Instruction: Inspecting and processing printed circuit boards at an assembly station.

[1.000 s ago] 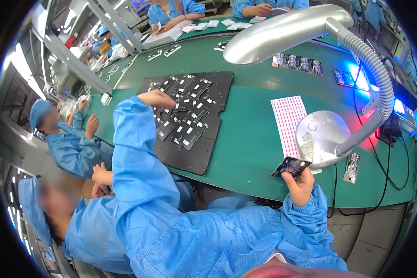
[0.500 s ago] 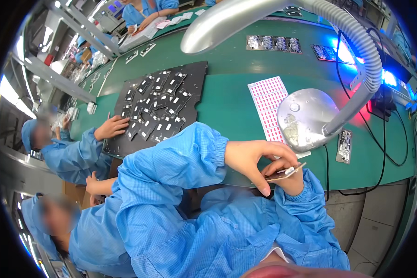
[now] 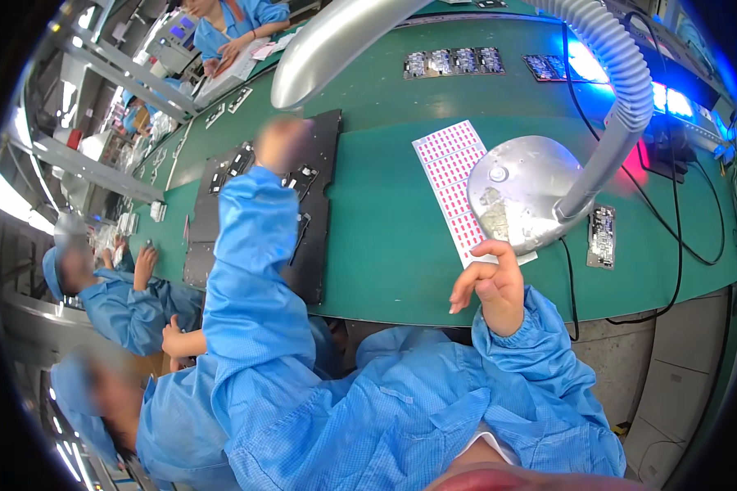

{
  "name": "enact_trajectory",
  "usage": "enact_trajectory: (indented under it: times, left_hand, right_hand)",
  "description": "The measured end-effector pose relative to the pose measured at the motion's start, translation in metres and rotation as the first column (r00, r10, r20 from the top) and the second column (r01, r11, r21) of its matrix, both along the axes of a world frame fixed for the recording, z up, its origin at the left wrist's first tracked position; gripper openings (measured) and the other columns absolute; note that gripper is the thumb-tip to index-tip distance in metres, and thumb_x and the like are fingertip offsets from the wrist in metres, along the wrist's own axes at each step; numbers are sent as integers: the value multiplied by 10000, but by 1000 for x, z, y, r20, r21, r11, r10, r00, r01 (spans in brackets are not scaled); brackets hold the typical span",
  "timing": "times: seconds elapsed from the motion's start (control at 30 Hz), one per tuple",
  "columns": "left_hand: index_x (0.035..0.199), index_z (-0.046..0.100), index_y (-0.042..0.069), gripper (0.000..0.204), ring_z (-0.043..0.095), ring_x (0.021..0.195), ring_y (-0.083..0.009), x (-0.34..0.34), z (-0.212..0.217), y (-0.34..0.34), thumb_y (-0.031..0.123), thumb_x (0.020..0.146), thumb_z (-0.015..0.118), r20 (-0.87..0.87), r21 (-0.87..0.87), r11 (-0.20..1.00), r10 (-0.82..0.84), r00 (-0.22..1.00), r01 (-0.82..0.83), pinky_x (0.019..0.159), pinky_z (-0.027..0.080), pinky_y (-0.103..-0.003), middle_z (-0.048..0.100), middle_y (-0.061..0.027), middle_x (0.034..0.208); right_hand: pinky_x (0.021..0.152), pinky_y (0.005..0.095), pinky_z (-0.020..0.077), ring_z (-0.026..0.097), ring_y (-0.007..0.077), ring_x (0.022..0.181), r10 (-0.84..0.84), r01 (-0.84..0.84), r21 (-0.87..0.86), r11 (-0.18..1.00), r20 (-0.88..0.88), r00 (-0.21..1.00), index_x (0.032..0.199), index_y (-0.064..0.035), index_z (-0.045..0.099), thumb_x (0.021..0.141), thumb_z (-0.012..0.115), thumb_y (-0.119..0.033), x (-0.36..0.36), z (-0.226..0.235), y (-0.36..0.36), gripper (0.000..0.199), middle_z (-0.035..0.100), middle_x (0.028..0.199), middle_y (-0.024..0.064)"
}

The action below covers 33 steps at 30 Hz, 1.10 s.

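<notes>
Your left hand [image 3: 280, 141] is stretched out in front of you over a black tray [image 3: 319, 245] that lies on the green table [image 3: 385, 237]; the hand is blurred, so you cannot tell whether its fingers are spread or closed, nor whether it holds anything; the tray carries small dark parts with pale patches, some of them hidden by your blue sleeve [image 3: 250, 270]. Your right hand [image 3: 487, 282] is raised near the front edge of the table, fingers loosely curled and partly open, forefinger lifted, with nothing visible in it; its fingertips are just beside the near end of a white sheet of small pink labels [image 3: 450, 164], which lies flat on the table to the right of the tray. The sheet's right edge tucks under the round silver base of a desk lamp [image 3: 520, 192]; the lamp's ribbed grey neck [image 3: 622, 98] curves up and over to a long silver lamp head [image 3: 336, 45] above the tray. A small green circuit board [image 3: 600, 237] lies just right of the lamp base; more boards [image 3: 454, 61] sit in a row at the far side of the table; black cables [image 3: 680, 237] trail along the right. To your left another person in a blue coat [image 3: 127, 303] works at the same table; a further person [image 3: 237, 29] sits at the far end.
</notes>
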<state>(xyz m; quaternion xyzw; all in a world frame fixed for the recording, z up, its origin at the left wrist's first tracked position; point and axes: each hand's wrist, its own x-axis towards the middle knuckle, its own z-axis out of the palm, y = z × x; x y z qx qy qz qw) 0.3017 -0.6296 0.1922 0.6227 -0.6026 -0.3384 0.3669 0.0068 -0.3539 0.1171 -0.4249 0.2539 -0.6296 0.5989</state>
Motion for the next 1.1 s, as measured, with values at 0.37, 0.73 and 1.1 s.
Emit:
enact_trajectory:
  times: [0.37,0.73,1.1]
  left_hand:
    - [1177,398,-77,854,563,1005,-280,45,-11,-27,347,546,789,748,163,978,-38,663,-129,837,450,-316,544,-227,1110]
    - [1107,494,-70,794,592,947,-280,54,-11,-56,440,564,770,759,-103,982,180,625,-157,842,448,-321,598,-212,1018]
    - [794,652,-58,711,628,726,-246,-11,-9,-63,615,569,703,845,199,980,-157,512,-28,653,470,-337,643,-142,746]
  right_hand:
    - [536,224,453,583,159,570,29,-28,19,999,-33,999,1139,-3,305,902,463,-290,-3,-3,2,405,599,724,120]
    - [538,248,483,572,180,565,35,-30,99,995,-44,998,1087,8,348,833,472,-102,-6,4,1,303,581,720,151]
    - [580,233,459,549,117,644,56,-53,59,997,-62,997,983,13,469,857,457,-42,-4,3,3,137,566,737,92]
